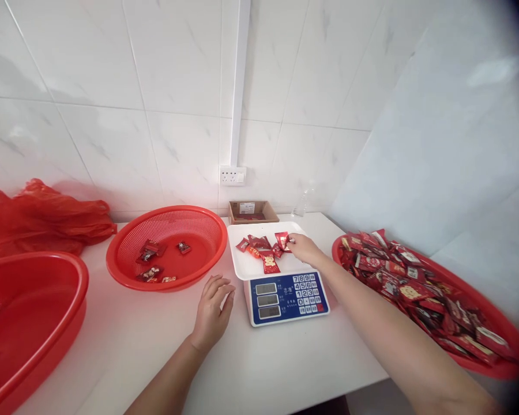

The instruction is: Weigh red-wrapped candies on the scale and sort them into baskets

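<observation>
A digital scale (pixel 288 297) with a blue keypad panel stands on the white table, its white tray (pixel 294 266) bearing several small red snack packets (pixel 259 242). Over the tray's right part, my right hand (pixel 303 248) pinches one red packet (pixel 282 240) by its edge. My left hand (pixel 214 311) hovers left of the scale with curled, parted fingers and holds nothing. Behind it, a red mesh basket (pixel 125 268) contains several dark red packets (pixel 151 253).
At the right, a red basket (pixel 512 363) is heaped with packets. Another red basket (pixel 75 323) stands at the left front, with red plastic bags (pixel 47 216) behind it. A small cardboard box (pixel 263 210) sits by the wall, beneath a socket (pixel 232 176).
</observation>
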`<state>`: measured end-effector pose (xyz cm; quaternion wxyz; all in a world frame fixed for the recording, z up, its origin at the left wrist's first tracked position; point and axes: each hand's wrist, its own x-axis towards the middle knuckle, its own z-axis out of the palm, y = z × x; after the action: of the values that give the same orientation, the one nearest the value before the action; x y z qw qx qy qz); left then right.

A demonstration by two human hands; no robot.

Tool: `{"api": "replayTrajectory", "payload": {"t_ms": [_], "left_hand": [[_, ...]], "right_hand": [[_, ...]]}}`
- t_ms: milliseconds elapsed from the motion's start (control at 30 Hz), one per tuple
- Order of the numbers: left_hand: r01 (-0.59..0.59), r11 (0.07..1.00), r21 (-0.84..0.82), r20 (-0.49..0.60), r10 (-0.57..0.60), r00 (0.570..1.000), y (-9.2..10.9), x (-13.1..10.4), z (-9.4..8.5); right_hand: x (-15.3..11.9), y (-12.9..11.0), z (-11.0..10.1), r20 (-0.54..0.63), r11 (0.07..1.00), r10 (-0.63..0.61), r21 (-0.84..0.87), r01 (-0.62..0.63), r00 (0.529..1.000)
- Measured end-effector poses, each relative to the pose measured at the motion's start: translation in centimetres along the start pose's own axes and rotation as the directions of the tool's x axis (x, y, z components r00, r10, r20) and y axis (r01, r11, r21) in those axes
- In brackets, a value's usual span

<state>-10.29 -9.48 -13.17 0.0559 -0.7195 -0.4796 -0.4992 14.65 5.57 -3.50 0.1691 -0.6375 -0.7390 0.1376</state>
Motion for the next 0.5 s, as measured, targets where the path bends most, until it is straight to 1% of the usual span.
{"api": "replayTrajectory", "payload": {"t_ms": [67, 133, 233, 367, 500], "left_hand": [[-0.002, 1.000, -0.001, -0.008, 0.001, 1.000, 0.0, 0.1, 0.0], [0.001, 1.000, -0.004, -0.010, -0.001, 1.000, 0.0, 0.1, -0.1], [0.007, 1.000, -0.006, 0.001, -0.007, 1.000, 0.1, 0.2, -0.2], [0.013, 1.000, -0.011, 0.005, -0.013, 1.000, 0.0, 0.2, -0.2], [0.021, 1.000, -0.017, 0.010, -0.021, 1.000, -0.1, 0.1, -0.1]], "right_hand": [[-0.2, -1.1, 0.1, -0.041, 0.997, -0.019, 0.075, 0.022, 0.999], [-0.4, -1.8, -0.1, -0.108, 0.992, -0.034, 0.118, 0.047, 0.994], [-1.0, -1.9, -1.1, -0.176, 0.980, -0.033, 0.186, 0.066, 0.984], [-2.2, -0.4, -2.8, -0.198, 0.966, 0.033, 0.256, 0.019, 0.980], [-4.0, 2.2, -4.4, -0.268, 0.974, 0.086, 0.225, -0.024, 0.959]]}}
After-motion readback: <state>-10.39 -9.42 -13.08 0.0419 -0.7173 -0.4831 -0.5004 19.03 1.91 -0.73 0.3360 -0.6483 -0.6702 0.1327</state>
